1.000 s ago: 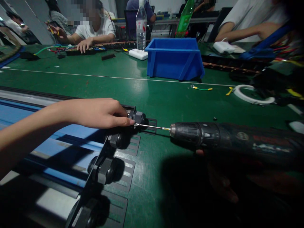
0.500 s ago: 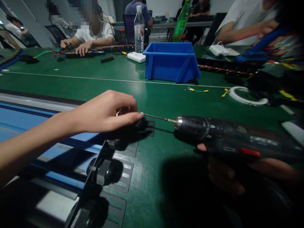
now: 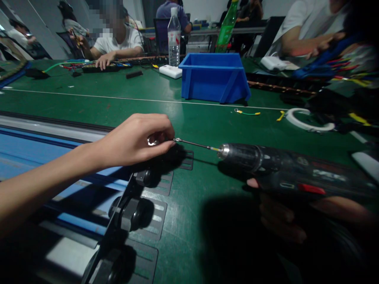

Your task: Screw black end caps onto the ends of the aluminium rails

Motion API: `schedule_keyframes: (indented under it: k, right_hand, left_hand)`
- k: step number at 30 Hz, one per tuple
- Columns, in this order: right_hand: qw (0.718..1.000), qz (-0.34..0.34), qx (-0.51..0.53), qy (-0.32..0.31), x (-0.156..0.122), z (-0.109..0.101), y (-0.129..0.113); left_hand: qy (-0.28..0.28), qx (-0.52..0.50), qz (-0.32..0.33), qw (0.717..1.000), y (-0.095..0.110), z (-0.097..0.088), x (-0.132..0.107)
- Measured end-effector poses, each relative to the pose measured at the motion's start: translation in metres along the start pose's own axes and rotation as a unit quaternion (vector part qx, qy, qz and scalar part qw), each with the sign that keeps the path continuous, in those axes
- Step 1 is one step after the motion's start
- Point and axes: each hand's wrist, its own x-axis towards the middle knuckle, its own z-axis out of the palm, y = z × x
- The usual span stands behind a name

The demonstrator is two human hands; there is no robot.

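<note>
My right hand [image 3: 284, 221] is wrapped round the grip of a black cordless drill [image 3: 266, 159], which points left. A long thin bit [image 3: 198, 144] runs from its chuck to the fingertips of my left hand [image 3: 139, 140]. Thumb and forefinger there pinch a small shiny metal piece, seemingly a screw [image 3: 177, 139], at the bit's tip. Something silvery [image 3: 152, 141] shows inside the curled fingers; I cannot make out what. Beneath the left hand lies a blue panelled unit [image 3: 85, 181] with black round knobs [image 3: 133, 213] and slotted plates [image 3: 156, 219] along its right end.
Beyond the hands, a blue plastic bin [image 3: 214, 79] stands on the green table [image 3: 189, 236]. Behind it are a water bottle [image 3: 174, 39] and a green bottle [image 3: 226, 27]. A white ring [image 3: 309, 122] and a short green-yellow wire [image 3: 247, 113] lie at right. People work across the table.
My left hand has shifted slightly right, and the shiny piece at the bit's tip shows more. The drill stays almost still. Across the table, a co-worker's hand has lifted.
</note>
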Motion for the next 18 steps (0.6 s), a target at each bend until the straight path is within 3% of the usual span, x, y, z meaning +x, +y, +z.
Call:
schedule_keyframes:
  k: [3,8,13,18]
  right_hand:
    - [0.991,0.037,0.115,-0.059,0.004,0.003,-0.001]
    - [0.985,0.014,0.139,-0.102,0.008,0.001,-0.003]
    - [0.983,0.023,0.163,-0.080,0.007,0.012,-0.009]
    - [0.979,0.028,0.203,0.019,0.003,0.031,-0.011]
  left_hand:
    - [0.016,0.004,0.013,1.000,-0.002,0.002,-0.001]
    - [0.046,0.002,0.066,0.997,-0.006,0.007,-0.001]
    - [0.064,0.101,0.125,0.985,-0.009,0.009,-0.003]
    - [0.073,0.229,0.175,0.955,-0.006,0.008,-0.002]
